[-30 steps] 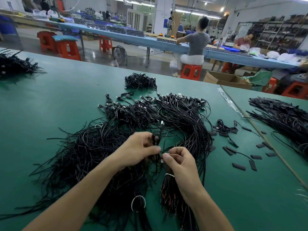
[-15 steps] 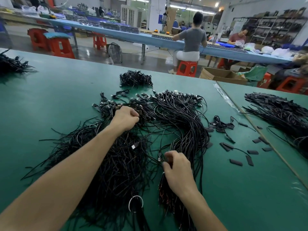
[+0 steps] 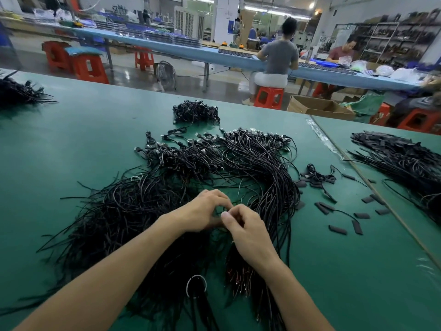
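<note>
We see both forearms reach in from the near edge and meet over the heap of black cables (image 3: 133, 211), which sprawls across the green table (image 3: 71, 139) under and around the hands. The left hand (image 3: 202, 212) is arched, knuckles up, with its fingers curled down and inward until their tips meet the right hand (image 3: 249, 235). That hand is turned back-up, with its thumb pressed against its bent forefinger. Both look drawn into a pinch, but the fingers hide the spot, so we cannot tell whether a cable is caught between them.
</note>
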Tool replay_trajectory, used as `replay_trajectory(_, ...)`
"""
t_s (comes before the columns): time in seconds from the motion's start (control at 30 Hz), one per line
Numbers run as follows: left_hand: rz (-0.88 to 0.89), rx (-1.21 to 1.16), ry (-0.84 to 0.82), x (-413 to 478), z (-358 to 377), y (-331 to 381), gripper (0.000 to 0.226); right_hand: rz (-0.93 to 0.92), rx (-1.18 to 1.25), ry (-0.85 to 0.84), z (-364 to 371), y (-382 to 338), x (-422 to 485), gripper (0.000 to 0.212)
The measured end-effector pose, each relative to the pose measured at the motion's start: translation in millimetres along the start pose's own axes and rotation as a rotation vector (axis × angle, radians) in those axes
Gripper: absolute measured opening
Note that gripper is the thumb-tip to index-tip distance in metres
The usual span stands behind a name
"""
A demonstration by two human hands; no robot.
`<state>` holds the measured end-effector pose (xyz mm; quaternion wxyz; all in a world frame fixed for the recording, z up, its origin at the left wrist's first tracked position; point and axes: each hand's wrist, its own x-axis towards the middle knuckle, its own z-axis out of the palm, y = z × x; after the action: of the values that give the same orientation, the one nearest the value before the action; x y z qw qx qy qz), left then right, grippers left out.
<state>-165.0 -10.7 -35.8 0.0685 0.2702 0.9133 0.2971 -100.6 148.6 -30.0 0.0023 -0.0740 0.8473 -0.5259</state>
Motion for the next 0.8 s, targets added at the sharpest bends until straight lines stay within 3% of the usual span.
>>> replay_trajectory(0.1,0.024,0.036,0.104,-3,7,1,0.006,-0.022,-0.001,0.075,-14,5,-3,0.029)
replay_trajectory(0.4,0.281,0.183,0.624,-13,-12,17,0.045,-0.161,-0.171,0.181,-15,10,5,0.035)
replay_trajectory(0.6,0.353,0.244,0.760,-26,-43,25,0.026,-0.198,-0.104,0.332,-22,14,3,0.035)
replay_trajectory(0.7,0.324,0.329,0.800,-29,-63,24,0.025,-0.227,-0.051,0.415,-26,6,4,0.036)
replay_trajectory(0.8,0.160,0.354,0.825,-31,-70,11,0.036,-0.333,-0.025,0.463,-26,-16,0,0.035)
